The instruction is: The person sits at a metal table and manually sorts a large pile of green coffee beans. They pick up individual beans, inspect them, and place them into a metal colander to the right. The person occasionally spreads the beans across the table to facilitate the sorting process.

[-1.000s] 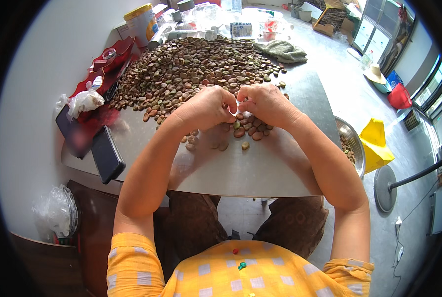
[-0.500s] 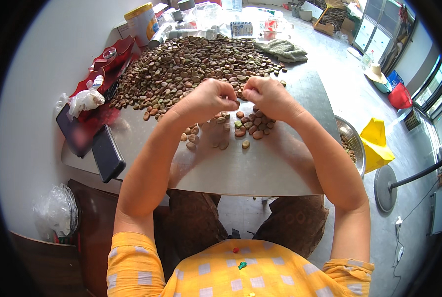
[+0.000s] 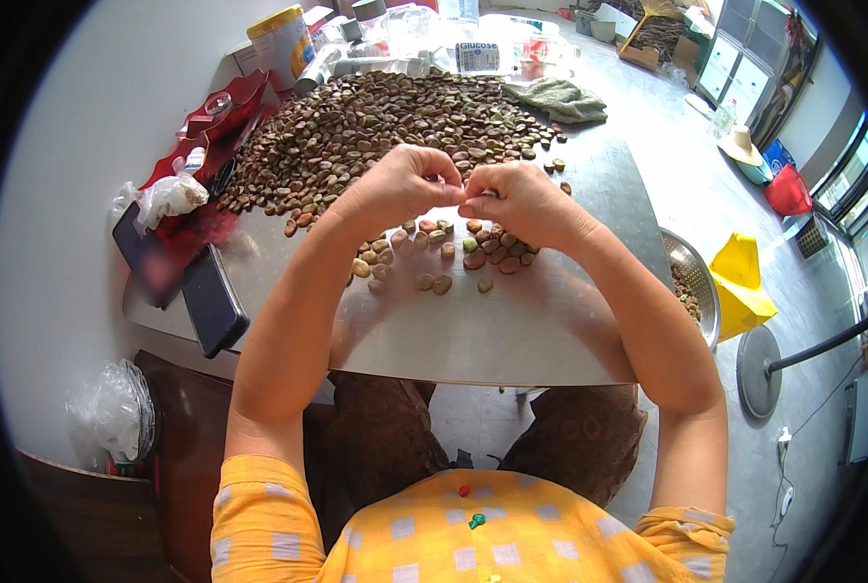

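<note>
A big heap of brown and greenish broad beans point(image 3: 385, 126) covers the far part of the metal-topped table point(image 3: 424, 340). Just in front of it, my left hand point(image 3: 405, 189) and my right hand point(image 3: 526, 202) meet fingertip to fingertip, thumbs and forefingers pinched. Whatever lies between the fingers is too small and hidden to make out. Below the left hand are loose paler beans point(image 3: 371, 257). A small cluster of darker reddish beans point(image 3: 497, 248) lies under the right hand, and a single pale bean point(image 3: 485, 286) sits nearer me.
A phone point(image 3: 212, 301) lies at the table's left edge beside a red tray point(image 3: 225, 107) and crumpled white plastic point(image 3: 172, 194). Bottles and a tin point(image 3: 283, 49) stand behind the heap, with a grey-green cloth point(image 3: 555, 99). At right are a metal colander point(image 3: 701, 282) and yellow bag point(image 3: 735, 282).
My two hands have come together; a narrow gap parted their fingertips before. The right hand has shifted left and slightly down. A few beans now show beyond the right hand.
</note>
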Action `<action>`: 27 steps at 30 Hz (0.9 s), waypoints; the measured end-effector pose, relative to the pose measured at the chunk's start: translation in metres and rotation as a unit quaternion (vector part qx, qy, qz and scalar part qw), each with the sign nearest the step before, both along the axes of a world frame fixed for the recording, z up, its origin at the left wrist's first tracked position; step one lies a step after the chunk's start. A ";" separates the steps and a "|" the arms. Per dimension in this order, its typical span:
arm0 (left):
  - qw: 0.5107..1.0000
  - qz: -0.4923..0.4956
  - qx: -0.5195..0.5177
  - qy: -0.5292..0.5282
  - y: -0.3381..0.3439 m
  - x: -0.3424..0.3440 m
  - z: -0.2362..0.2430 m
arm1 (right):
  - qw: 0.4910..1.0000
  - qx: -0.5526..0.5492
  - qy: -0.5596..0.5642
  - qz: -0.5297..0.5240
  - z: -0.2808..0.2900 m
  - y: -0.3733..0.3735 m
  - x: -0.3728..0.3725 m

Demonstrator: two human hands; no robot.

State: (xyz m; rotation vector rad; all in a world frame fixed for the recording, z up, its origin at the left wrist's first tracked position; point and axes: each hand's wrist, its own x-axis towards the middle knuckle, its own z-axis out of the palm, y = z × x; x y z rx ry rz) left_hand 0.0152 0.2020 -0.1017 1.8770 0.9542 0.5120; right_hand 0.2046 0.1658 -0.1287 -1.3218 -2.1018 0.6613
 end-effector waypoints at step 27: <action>0.934 0.044 0.284 0.210 -0.013 0.010 -0.015 | 0.939 -0.191 0.281 0.046 0.015 0.006 0.020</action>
